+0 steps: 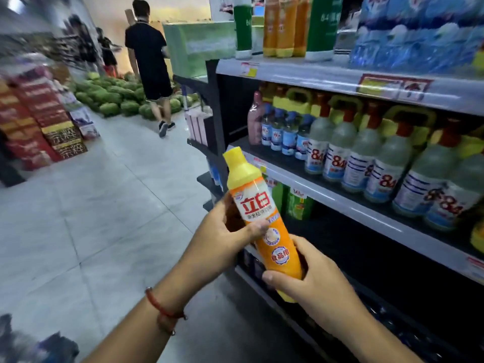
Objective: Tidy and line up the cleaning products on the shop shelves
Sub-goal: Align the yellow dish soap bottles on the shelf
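1. The orange plastic detergent bottle with a yellow cap (263, 221) was held in the air in front of the grey metal shop shelves (340, 184), cap tilted up and to the left, not resting on any shelf.
2. The left hand (225, 231) grasped the bottle around its upper label, thumb across the front.
3. The right hand (309, 273) grasped the lower end of the bottle, fingers curled round it, with the yellow base showing below the thumb.
4. A red cord bracelet (163, 309) sat on the left wrist.
5. On the middle shelf stood a row of pale translucent bottles with blue-and-white "84" labels and red caps (358, 158), with smaller blue-capped bottles (280, 132) to their left and a pink bottle (254, 121) at the end.
6. On the top shelf stood more orange bottles with yellow bases (281, 24), between green-and-white containers (320, 24).
7. Down the aisle, a person in black clothes (152, 61) stood beside a heap of green watermelons (115, 98) on the grey tiled floor (91, 205).
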`<state>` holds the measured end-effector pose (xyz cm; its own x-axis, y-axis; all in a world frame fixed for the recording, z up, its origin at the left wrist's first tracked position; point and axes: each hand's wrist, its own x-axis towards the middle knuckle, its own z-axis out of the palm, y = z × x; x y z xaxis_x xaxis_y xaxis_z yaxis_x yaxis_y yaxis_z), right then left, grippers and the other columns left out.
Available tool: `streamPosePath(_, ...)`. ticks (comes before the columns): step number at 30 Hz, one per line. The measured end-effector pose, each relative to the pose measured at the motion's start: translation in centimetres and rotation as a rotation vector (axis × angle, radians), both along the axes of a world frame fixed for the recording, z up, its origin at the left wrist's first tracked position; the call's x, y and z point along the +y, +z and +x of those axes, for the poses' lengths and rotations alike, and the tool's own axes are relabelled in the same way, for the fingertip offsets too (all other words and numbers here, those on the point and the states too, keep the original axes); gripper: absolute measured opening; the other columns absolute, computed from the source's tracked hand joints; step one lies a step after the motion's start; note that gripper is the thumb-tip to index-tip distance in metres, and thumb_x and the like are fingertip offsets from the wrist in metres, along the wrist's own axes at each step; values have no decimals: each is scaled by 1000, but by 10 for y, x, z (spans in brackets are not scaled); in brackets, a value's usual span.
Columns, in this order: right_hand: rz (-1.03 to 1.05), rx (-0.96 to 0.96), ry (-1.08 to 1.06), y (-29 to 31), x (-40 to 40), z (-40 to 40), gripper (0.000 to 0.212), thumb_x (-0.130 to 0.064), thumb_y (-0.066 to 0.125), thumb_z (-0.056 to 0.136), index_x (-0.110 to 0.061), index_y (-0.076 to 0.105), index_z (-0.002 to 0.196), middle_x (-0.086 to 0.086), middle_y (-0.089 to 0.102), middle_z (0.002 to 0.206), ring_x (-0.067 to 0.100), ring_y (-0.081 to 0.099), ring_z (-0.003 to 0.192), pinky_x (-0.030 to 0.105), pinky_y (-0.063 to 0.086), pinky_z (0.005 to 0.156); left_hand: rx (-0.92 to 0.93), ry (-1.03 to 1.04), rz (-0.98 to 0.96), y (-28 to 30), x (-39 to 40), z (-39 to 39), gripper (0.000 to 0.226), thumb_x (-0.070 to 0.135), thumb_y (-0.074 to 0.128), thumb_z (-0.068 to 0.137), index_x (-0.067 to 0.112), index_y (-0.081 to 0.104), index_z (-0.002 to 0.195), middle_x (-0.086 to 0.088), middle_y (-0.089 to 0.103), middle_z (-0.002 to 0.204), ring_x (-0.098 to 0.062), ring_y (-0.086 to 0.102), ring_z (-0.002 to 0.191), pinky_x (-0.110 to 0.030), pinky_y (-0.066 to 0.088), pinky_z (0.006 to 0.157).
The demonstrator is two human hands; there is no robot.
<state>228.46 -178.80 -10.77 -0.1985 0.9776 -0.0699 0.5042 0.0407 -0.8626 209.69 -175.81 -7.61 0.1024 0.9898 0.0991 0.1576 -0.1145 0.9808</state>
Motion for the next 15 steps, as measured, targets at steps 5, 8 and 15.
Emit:
streamPosePath(5,232,-94,-12,30,92,-33,67,-57,81,69,-48,53,129,-22,62,111,-1,62,95,27,55,81,-46,78,104,22,78,-40,53,42,75,70,24,61,118,7,76,106,-11,73,99,-30,60,84)
streamPosePath(8,305,-112,-30,61,134,-43,65,-54,82,72,-51,51,129,-24,60,109,-3,61,95,24,55,81,1,61,182,51,123,-55,51,47,75,72,28,61,116,11,76,104,-7,73,96,-28,59,83)
streamPosePath(15,598,-155,-187,142,235,-68,60,-58,80,71,-50,53,123,-25,62,107,-5,61,95,20,54,78,-11,-119,465,136,248,-75,42,40,73,78,26,59,115,11,75,100,-6,73,90,-19,57,75)
